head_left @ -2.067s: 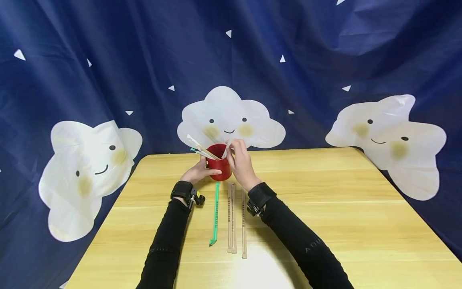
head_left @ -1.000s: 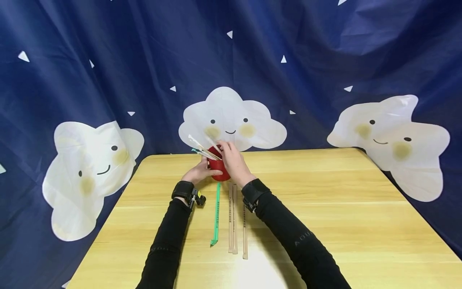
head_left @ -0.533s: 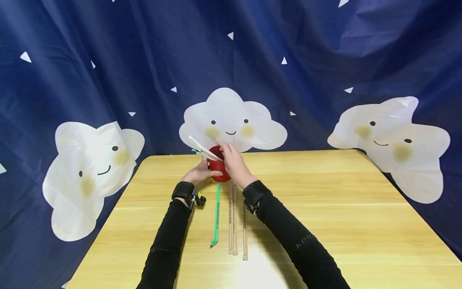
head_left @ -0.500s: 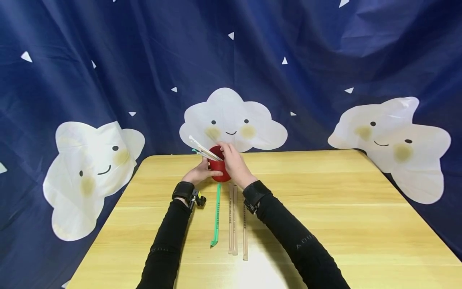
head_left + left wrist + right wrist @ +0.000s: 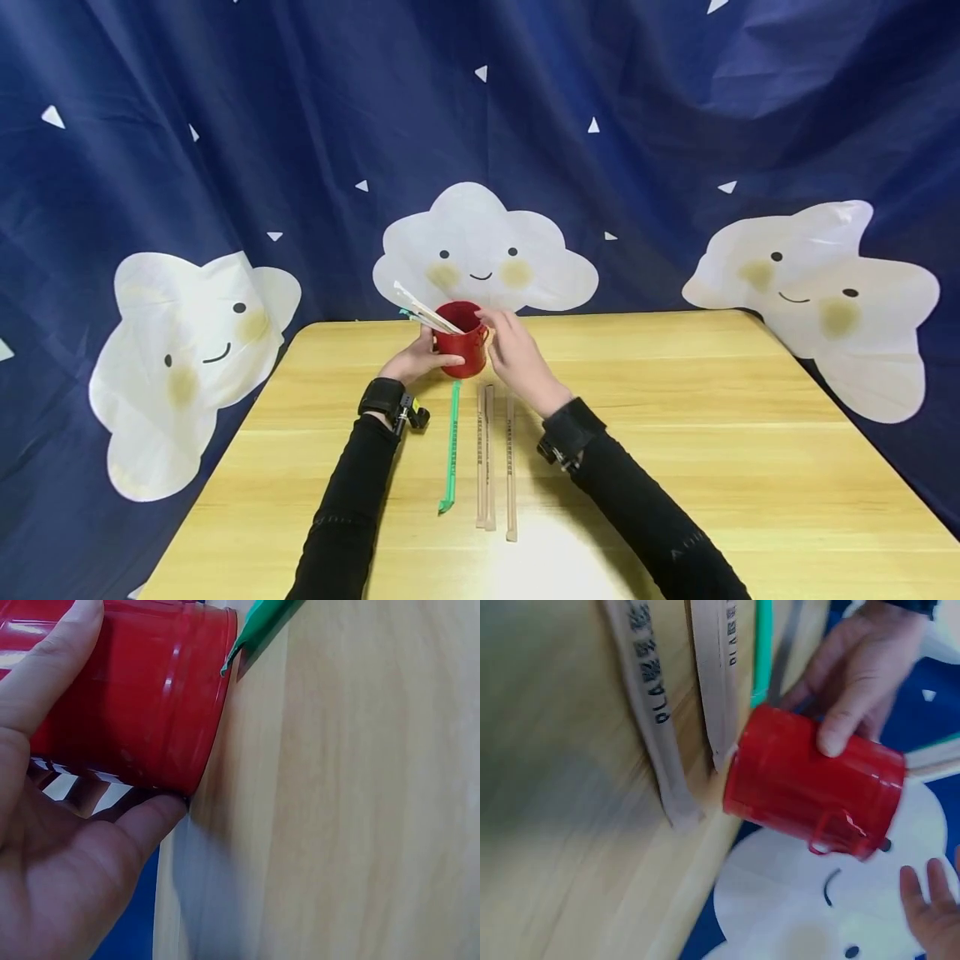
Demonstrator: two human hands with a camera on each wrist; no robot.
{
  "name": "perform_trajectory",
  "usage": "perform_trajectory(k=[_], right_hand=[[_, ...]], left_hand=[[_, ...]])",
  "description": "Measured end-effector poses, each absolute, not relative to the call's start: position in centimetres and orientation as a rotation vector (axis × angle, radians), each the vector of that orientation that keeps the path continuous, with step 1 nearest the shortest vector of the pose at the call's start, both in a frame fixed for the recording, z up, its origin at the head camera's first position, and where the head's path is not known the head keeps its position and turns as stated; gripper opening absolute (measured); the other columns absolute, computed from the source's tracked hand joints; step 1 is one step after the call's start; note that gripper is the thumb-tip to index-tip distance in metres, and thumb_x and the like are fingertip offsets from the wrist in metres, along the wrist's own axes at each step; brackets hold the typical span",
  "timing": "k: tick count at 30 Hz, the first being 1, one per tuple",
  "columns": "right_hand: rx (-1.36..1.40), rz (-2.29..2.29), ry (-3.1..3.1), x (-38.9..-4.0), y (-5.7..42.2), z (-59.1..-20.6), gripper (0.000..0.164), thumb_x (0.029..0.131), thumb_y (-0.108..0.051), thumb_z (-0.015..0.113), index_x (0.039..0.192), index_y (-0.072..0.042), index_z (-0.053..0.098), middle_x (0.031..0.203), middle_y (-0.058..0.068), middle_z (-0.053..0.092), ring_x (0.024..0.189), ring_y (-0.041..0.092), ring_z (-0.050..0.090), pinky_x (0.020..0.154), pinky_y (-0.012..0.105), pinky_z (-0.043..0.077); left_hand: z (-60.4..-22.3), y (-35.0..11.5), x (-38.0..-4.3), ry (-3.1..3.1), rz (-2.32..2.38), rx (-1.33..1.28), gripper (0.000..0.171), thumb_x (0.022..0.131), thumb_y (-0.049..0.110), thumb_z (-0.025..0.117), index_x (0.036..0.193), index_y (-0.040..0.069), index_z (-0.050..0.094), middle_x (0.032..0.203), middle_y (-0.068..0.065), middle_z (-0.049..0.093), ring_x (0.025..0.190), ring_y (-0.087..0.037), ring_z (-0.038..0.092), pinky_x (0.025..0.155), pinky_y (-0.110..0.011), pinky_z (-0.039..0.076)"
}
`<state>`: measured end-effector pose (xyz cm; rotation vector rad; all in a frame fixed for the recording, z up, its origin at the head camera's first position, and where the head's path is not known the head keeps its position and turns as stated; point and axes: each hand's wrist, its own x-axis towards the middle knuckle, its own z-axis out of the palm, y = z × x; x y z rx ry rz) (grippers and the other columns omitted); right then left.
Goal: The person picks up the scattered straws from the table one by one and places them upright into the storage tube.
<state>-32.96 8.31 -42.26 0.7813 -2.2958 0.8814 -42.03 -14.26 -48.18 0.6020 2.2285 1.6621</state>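
Note:
A red metal cup [image 5: 467,357] with a small loop handle stands at the table's far side. My left hand [image 5: 411,361] grips its left side; in the left wrist view the thumb lies across the red wall and the other fingers reach behind it. Several wrapped straws [image 5: 426,313] lean out over the cup's left rim. Just right of the rim is my right hand [image 5: 522,364], its fingers loosely bent. The right wrist view shows that hand's fingertips [image 5: 935,879] apart from the cup, holding nothing.
Before the cup lie a green-wrapped straw [image 5: 452,454] and three brown paper-wrapped straws [image 5: 482,467], roughly side by side. The wooden table [image 5: 675,433] ends close behind the cup, at a dark blue curtain [image 5: 637,150] with white clouds.
My right hand first had a white-wrapped straw at the cup's right rim, then reached over the opening. It has now drawn back right without the straw. My left hand stays on the cup.

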Motion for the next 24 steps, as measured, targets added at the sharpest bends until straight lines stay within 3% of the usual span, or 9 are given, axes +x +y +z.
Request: perform_trajectory(k=[7,15,19,24], right_hand=[[0.736,0.791,-2.458,-28.4,11.0,-41.9,0.035,0.089,0.007,0.06,0.124,0.001,0.06,0.113,0.016,0.063,0.106,0.031,0.06,0.093,0.043,0.052],[0.615,0.678,-2.685,-23.9,11.3,-42.1,0.013,0.089,-0.005,0.07,0.101,-0.002,0.064,0.095,0.009,0.063,0.08,0.02,0.061,0.073,0.036,0.056],[0.532,0.598,-2.821,-23.1,10.9,-42.4,0.016,0.089,-0.012,0.074,0.095,-0.002,0.062,0.088,0.008,0.059,0.076,0.022,0.061,0.067,0.038,0.056],[0.432,0.483,-3.012,-23.4,10.4,-43.1,0.029,0.089,-0.023,0.077,0.095,0.002,0.064,0.085,0.01,0.06,0.079,0.026,0.063,0.07,0.043,0.057]], left_hand=[[-48.4,-14.7,-41.8,2.204,1.678,0.603,0.099,0.087,0.015,0.081,0.156,0.026,0.011,0.156,-0.006,0.037,0.143,-0.029,0.037,0.12,-0.055,0.026],[-48.3,-14.4,-41.9,2.189,1.685,0.632,0.096,0.087,0.012,0.081,0.155,0.026,0.014,0.154,-0.003,0.039,0.142,-0.027,0.037,0.12,-0.055,0.025],[-48.0,-14.1,-41.9,2.19,1.691,0.641,0.094,0.087,0.011,0.08,0.155,0.025,0.017,0.153,-0.004,0.04,0.14,-0.027,0.039,0.119,-0.055,0.027],[-47.8,-14.1,-41.8,2.193,1.686,0.647,0.095,0.088,0.008,0.079,0.156,0.021,0.013,0.154,-0.009,0.038,0.141,-0.029,0.037,0.119,-0.055,0.027]])
